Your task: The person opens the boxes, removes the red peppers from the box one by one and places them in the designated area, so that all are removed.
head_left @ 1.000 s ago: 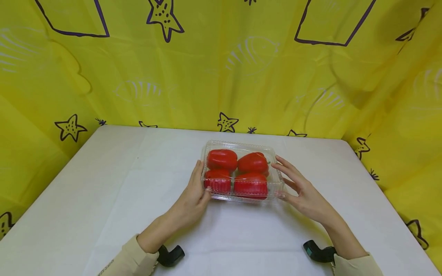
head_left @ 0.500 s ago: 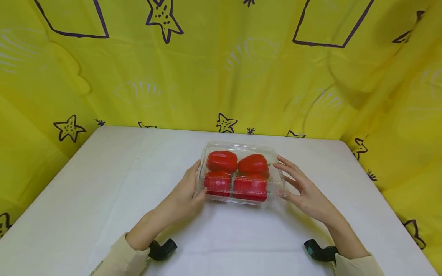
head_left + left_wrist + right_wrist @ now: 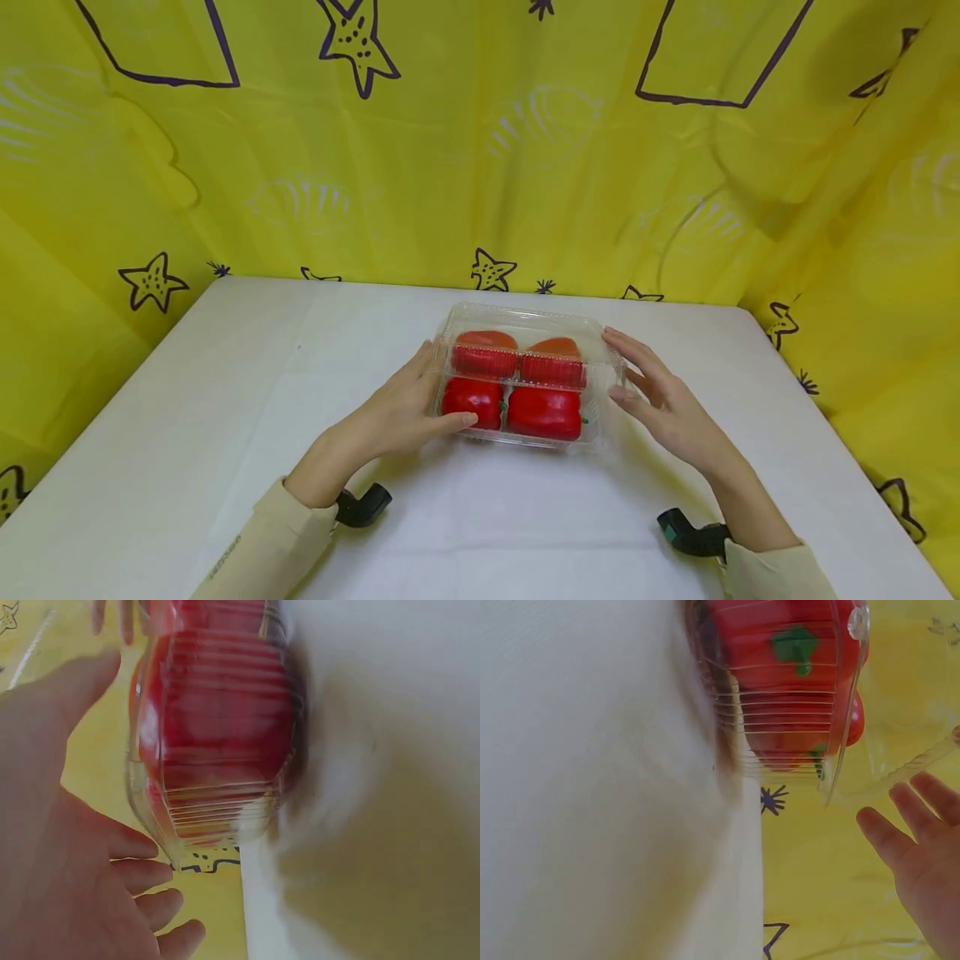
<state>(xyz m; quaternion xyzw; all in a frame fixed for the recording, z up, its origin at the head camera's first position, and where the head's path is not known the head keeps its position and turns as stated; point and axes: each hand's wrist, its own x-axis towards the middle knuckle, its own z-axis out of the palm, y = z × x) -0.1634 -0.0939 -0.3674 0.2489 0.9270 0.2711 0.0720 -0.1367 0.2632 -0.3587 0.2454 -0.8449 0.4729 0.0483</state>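
A clear plastic clamshell container with ribbed sides sits on the white table, holding four glossy red peppers in two rows. The head view shows its clear hinged lid partly raised, the front edge crossing over the farther two peppers.

The left hand is beside the container's left side, its thumb in front of the near left pepper from the head. The left wrist view adds what the head view hides: the fingers are extended and loose, tips near a corner; whether they touch cannot be told.

The right hand is at the right end of the lid. The right wrist view shows its visible fingers fairly straight and spread near the lid's edge; exact contact is unclear. That view also shows two green stems through the ribbed wall, only small flecks from the head.

Beige sleeves and a yellow cloth with dark-outlined stars appear in the head view.
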